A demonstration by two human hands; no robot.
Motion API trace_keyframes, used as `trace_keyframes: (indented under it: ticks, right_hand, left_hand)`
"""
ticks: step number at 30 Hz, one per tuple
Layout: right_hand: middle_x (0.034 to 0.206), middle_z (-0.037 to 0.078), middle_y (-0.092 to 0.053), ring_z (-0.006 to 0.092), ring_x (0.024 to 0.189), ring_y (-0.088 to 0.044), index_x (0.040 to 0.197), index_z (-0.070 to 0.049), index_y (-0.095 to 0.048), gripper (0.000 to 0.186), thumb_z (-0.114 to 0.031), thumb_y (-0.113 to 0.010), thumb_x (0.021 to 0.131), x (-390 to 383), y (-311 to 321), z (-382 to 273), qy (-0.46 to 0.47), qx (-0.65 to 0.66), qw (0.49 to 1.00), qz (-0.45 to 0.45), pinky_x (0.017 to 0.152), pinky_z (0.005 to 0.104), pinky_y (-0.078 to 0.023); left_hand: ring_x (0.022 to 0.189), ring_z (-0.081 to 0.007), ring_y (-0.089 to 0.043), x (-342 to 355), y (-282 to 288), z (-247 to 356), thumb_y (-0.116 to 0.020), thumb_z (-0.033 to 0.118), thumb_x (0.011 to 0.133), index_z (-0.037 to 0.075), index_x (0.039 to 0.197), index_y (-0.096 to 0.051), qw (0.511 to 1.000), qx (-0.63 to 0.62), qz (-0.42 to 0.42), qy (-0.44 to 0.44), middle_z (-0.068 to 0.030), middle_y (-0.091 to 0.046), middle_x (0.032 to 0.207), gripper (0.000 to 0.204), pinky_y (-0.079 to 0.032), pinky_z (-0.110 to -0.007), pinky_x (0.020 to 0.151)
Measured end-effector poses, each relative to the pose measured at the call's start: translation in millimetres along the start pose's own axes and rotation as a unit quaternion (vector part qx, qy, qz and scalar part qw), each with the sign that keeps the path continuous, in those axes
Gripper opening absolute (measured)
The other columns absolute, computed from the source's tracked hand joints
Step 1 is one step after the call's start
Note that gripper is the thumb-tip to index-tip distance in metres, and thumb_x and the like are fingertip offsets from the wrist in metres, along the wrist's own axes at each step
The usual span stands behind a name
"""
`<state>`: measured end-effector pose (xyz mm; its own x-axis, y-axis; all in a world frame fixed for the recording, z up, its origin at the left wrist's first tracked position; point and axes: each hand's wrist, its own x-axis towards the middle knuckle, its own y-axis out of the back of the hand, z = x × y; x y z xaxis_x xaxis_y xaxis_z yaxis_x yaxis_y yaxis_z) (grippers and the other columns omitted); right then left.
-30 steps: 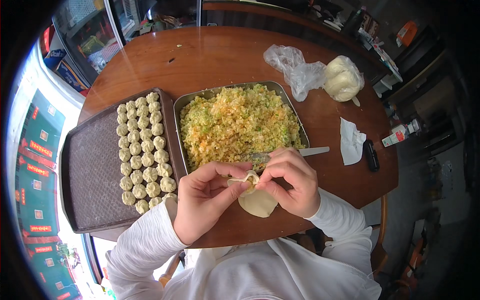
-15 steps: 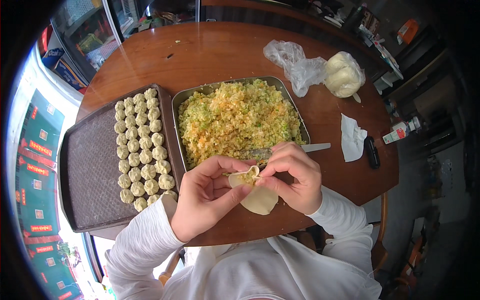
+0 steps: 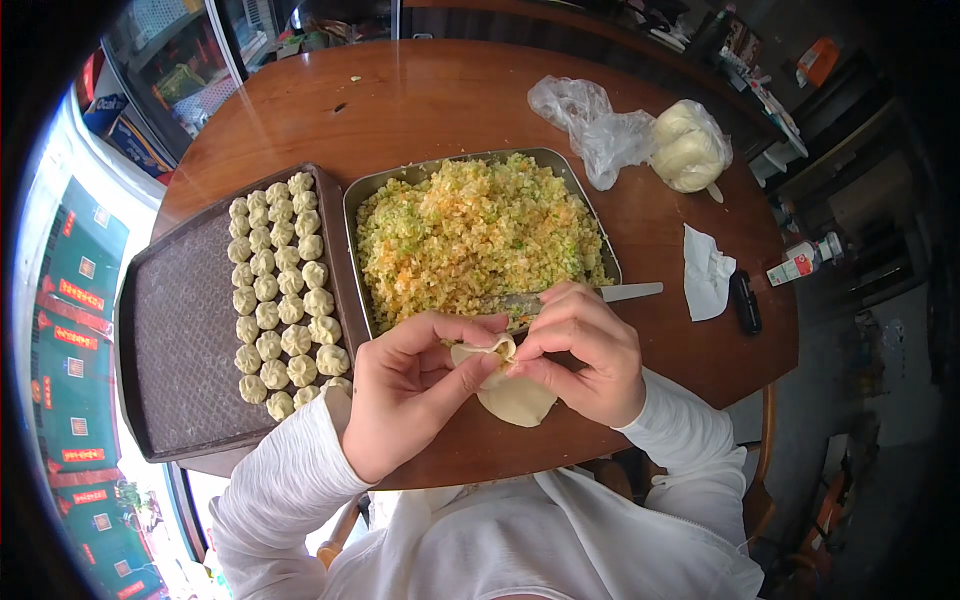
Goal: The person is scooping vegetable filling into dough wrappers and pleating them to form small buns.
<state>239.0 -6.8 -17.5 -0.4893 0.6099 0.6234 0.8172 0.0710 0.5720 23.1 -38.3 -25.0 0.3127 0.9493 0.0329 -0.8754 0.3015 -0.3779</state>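
Between my hands, above the table's near edge, is a dumpling wrapper [image 3: 517,402] of pale dough, its upper rim gathered into folds with a little filling peeking out. My left hand [image 3: 405,390] cups it from the left, thumb pressed on the near side of the fold. With thumb and fingertips, my right hand [image 3: 590,355] pinches the rim on the right. Just beyond them stands a metal tray [image 3: 350,215] heaped with chopped yellow, green and orange filling [image 3: 480,235]. A flat spatula or knife with a pale handle [image 3: 632,291] rests across its near right edge.
At left, a dark baking tray [image 3: 190,340] holds several rows of pleated dumplings [image 3: 290,310]. A clear plastic bag [image 3: 600,135] and a wrapped dough ball [image 3: 690,145] lie at the far right. Nearer are a paper napkin [image 3: 706,275], a black object [image 3: 744,302] and a bottle [image 3: 805,260].
The wrapper's rim is drawn closer together between my fingers, and less filling shows. Both hands stay in nearly the same place.
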Motion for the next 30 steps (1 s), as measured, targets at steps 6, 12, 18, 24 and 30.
trace_keyframes:
  ticks: [6, 12, 18, 24, 30]
  right_hand:
    - [0.089, 0.005, -0.063, 0.0264, 0.085, -0.06, 0.091, -0.009, -0.068, 0.023, -0.006, -0.083, 0.074, 0.7, 0.7, -1.1, 0.01, -0.003, 1.0, 0.004, 0.078, 0.0384, -0.049]
    - [0.093, 0.005, -0.064, 0.0252, 0.085, -0.061, 0.096, -0.008, -0.071, 0.027, -0.007, -0.085, 0.072, 1.8, 0.3, -3.5, 0.001, -0.005, 0.999, 0.036, 0.077, 0.0372, -0.049]
    - [0.093, 0.005, -0.064, 0.0243, 0.085, -0.061, 0.094, -0.008, -0.071, 0.026, -0.007, -0.085, 0.071, 2.5, 1.3, -3.6, 0.014, -0.018, 0.999, 0.032, 0.078, 0.037, -0.049]
    - [0.091, 0.004, -0.063, 0.0242, 0.084, -0.061, 0.092, -0.008, -0.071, 0.025, -0.006, -0.085, 0.071, -0.9, 0.0, -0.7, 0.012, -0.014, 0.999, 0.03, 0.079, 0.0386, -0.049]
    - [0.089, 0.004, -0.062, 0.0245, 0.083, -0.06, 0.089, -0.009, -0.069, 0.022, -0.005, -0.084, 0.073, 2.6, -0.5, -5.8, 0.0, -0.01, 0.999, 0.042, 0.082, 0.0407, -0.049]
  left_hand:
    - [0.108, -0.0134, -0.064, -1.2, 0.5, -0.1, -0.062, -0.002, 0.096, -0.004, 0.114, -0.066, 0.999, 0.038, -0.01, -0.006, -0.0144, -0.066, 0.126, 0.019, -0.057, -0.028, 0.092]
    - [0.1, -0.0128, -0.066, 0.0, 1.1, -2.7, -0.062, 0.001, 0.097, -0.004, 0.111, -0.066, 0.999, 0.036, -0.014, -0.027, -0.0167, -0.067, 0.123, 0.015, -0.057, -0.026, 0.083]
    - [0.094, -0.0122, -0.067, -0.3, -0.4, -1.7, -0.062, 0.003, 0.098, -0.004, 0.107, -0.066, 0.999, 0.039, -0.01, -0.023, -0.0173, -0.069, 0.119, 0.012, -0.057, -0.025, 0.079]
    - [0.101, -0.0124, -0.066, 0.3, 0.8, -0.9, -0.062, 0.0, 0.097, -0.002, 0.115, -0.062, 0.999, 0.039, -0.022, -0.024, -0.0132, -0.068, 0.121, 0.018, -0.057, -0.026, 0.084]
    - [0.105, -0.0116, -0.065, 1.1, 1.0, -1.0, -0.062, -0.002, 0.096, -0.002, 0.119, -0.057, 0.999, 0.03, -0.022, -0.027, -0.0125, -0.067, 0.121, 0.023, -0.057, -0.025, 0.085]
